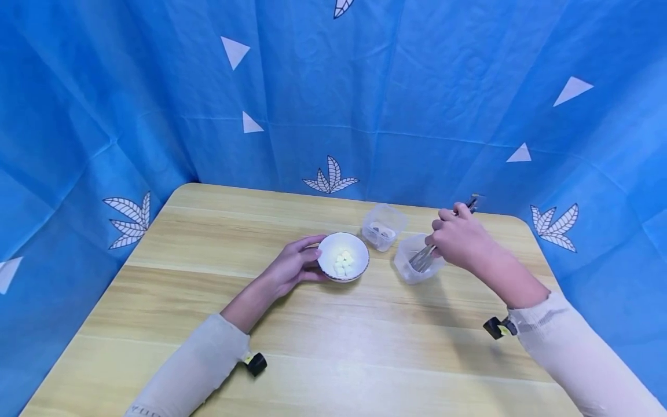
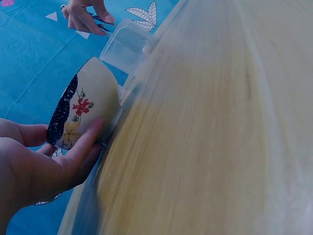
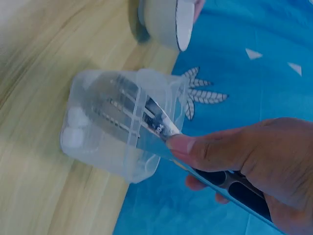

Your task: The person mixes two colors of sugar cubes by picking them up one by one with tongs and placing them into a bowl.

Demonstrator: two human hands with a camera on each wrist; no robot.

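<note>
My left hand (image 1: 292, 263) grips the left side of a white bowl (image 1: 330, 246), thumb at the rim and fingers against its outer wall. Several small white pieces (image 1: 343, 262) lie in the bottom. Red and yellow flowers and a dark band decorate the outside of the bowl (image 2: 95, 90) in the left wrist view. My right hand (image 1: 461, 237) holds metal tongs (image 3: 159, 120) with black grip inserts. Their lower ends reach down into a clear plastic container (image 1: 409, 272). White rounded pieces (image 3: 76, 125) show through that container's base end in the right wrist view.
A second clear container (image 1: 388, 215) stands between the bowl and the first container, slightly farther back, with pale contents low inside. All rest on a wood-grain table (image 1: 333, 347). A blue patterned curtain (image 1: 375, 104) hangs directly behind the table and along its sides.
</note>
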